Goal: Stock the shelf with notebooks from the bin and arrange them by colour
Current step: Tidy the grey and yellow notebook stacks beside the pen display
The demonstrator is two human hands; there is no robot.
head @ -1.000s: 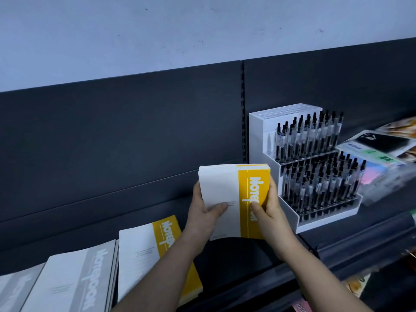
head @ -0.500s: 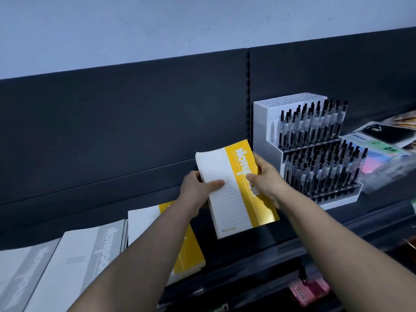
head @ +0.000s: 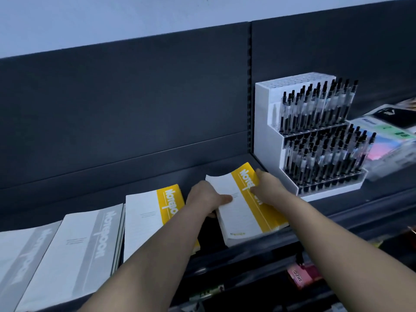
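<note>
Yellow-band notebook stack (head: 245, 206) sits at 5 o'clock in head view, near edge at the shelf (head: 157, 174) lip, btwn your hands. Your left hand (head: 207, 197) clasps its white edge, thumb on top; right hand (head: 267, 188) pinches the yellow side. Square it w/ the yellow pile (head: 153, 212) at its 9 o'clock; don't nudge the pen rack (head: 265, 131) at its 2 o'clock. Rack: black-capped pens (head: 315, 136) upright, two tiers full, top tier bare.

Glossy paper-covered yellow notebooks (head: 247, 206), matt dark shelf (head: 135, 174) – metal-looking, smooth white plastic pen stand (head: 267, 140)
</note>
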